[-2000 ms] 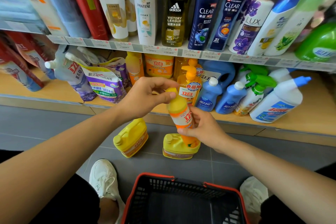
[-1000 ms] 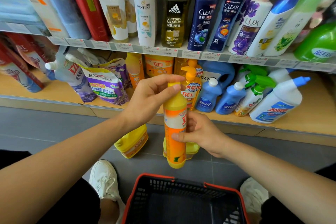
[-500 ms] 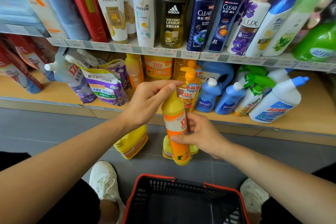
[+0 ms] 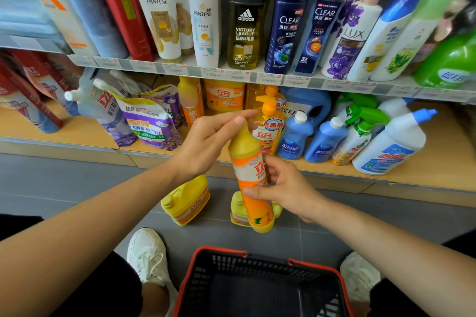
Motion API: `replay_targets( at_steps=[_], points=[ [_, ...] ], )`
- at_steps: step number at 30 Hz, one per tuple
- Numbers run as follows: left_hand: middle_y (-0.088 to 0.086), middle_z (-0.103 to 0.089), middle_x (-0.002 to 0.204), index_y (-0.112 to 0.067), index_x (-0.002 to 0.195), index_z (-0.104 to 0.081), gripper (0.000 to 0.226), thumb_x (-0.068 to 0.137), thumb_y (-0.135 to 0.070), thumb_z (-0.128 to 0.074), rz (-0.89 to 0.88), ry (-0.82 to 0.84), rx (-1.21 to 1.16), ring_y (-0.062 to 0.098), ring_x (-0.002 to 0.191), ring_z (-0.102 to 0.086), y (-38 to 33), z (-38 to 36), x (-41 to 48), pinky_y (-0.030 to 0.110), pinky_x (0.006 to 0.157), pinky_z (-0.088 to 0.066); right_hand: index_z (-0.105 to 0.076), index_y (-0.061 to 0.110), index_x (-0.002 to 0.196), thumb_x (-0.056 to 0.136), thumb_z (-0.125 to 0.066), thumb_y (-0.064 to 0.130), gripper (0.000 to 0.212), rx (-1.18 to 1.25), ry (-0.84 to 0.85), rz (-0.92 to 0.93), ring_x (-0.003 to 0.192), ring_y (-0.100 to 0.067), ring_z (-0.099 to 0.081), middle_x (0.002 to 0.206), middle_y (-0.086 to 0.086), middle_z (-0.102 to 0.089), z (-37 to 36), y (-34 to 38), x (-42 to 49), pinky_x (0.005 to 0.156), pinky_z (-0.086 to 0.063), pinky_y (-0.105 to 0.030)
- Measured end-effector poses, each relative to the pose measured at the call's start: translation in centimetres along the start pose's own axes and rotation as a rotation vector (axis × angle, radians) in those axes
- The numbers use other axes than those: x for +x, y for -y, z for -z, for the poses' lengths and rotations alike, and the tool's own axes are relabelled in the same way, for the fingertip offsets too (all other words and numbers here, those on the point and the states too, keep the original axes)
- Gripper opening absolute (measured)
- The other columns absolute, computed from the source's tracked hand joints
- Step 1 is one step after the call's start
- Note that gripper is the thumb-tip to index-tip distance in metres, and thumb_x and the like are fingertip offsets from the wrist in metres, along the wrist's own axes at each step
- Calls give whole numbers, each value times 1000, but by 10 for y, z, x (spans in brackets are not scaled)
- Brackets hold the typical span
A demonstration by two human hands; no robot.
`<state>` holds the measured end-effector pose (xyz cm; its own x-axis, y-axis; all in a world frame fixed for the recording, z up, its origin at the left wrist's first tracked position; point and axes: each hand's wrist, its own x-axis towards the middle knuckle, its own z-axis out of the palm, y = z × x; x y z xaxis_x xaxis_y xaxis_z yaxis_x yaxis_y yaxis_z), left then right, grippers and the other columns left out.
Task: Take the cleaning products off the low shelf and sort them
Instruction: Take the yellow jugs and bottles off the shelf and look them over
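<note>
A tall yellow-and-orange detergent bottle (image 4: 251, 180) is held in the air in front of the low wooden shelf (image 4: 425, 162), tilted with its top leaning left. My left hand (image 4: 206, 144) pinches its cap from above. My right hand (image 4: 288, 188) grips its middle from the right side. Two squat yellow jugs stand on the grey floor below: one yellow jug (image 4: 186, 199) to the left, the other yellow jug (image 4: 238, 210) partly hidden behind the held bottle. On the shelf stand an orange pump bottle (image 4: 268, 121), blue bottles (image 4: 293, 136) and purple refill pouches (image 4: 152, 123).
A black basket with a red rim (image 4: 260, 255) sits on the floor right in front of me, between my white shoes (image 4: 149, 255). A white toilet-cleaner bottle (image 4: 391, 144) and green spray bottles (image 4: 360, 121) fill the shelf's right side. Shampoo bottles line the upper shelf (image 4: 231, 72).
The bottle went from leaning over the jugs to upright, then sank a little and tilted its top left again. Both hands kept their hold throughout.
</note>
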<state>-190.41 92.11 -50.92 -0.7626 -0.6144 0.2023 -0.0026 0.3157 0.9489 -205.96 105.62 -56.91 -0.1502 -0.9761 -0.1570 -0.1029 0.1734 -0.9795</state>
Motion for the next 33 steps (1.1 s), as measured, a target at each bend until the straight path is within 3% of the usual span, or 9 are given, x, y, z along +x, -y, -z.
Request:
replay_targets(
  at_steps=[4,8,13,17,22,24,28,31,33],
  points=[
    [4,-66,133,-15,150,-46,45,106,-26,-42,42,36,-25,15,127,-60,4,0,1,32,98,-54,-63,27,122,77,-87,18,51,-8,-14,-18,104,-17,-71,113,2,-75,0,-1,0,87,-61,-46],
    [4,-62,137,-25,157,-32,55,104,-21,-48,113,76,-15,24,125,-60,13,-6,-4,41,98,-54,-65,28,118,76,-85,17,48,89,-76,-45,103,-12,-72,111,6,-76,5,3,3,85,-59,-30],
    [-4,-66,129,-26,144,-50,41,104,-19,-52,323,243,59,21,119,-62,28,-14,-13,29,89,-53,-63,24,122,78,-83,18,49,168,-155,-75,102,-11,-72,109,6,-77,13,9,4,78,-58,-26],
    [-6,-69,127,-24,138,-57,59,82,-34,-71,379,419,194,10,116,-63,43,-25,-29,34,102,-50,-60,16,123,77,-81,12,51,272,-215,-39,101,-16,-73,108,-4,-77,19,15,4,78,-59,-27],
    [3,-71,110,-17,123,-61,49,81,-32,-83,347,293,171,21,104,-67,55,-34,-39,49,94,-53,-63,17,123,72,-78,26,54,413,-238,-49,108,-22,-71,117,-8,-74,29,19,3,86,-61,-40],
    [2,-71,108,-19,123,-62,51,79,-35,-82,326,216,92,24,102,-67,53,-34,-37,45,92,-55,-63,16,123,74,-77,33,54,408,-270,-98,105,-22,-72,116,-7,-74,36,20,5,85,-61,-40],
    [-1,-71,110,-23,123,-63,53,74,-30,-82,334,-1,-178,17,99,-69,45,-29,-30,29,81,-60,-72,12,104,86,-69,50,42,39,-346,-251,80,-22,-77,92,-8,-78,50,17,1,67,-61,-30],
    [4,-61,117,-17,126,-61,53,78,-13,-83,312,-112,-181,21,104,-68,35,-23,-22,38,77,-63,-76,14,81,82,-77,46,32,-482,-489,22,69,-17,-72,67,1,-73,54,8,-3,65,-57,-30],
    [-1,-61,113,-17,122,-63,50,77,-14,-85,216,-87,15,18,102,-66,32,-21,-20,42,79,-62,-73,19,100,71,-84,44,40,-680,-447,217,85,-13,-66,89,4,-71,51,8,-3,77,-54,-32]
  ],
)
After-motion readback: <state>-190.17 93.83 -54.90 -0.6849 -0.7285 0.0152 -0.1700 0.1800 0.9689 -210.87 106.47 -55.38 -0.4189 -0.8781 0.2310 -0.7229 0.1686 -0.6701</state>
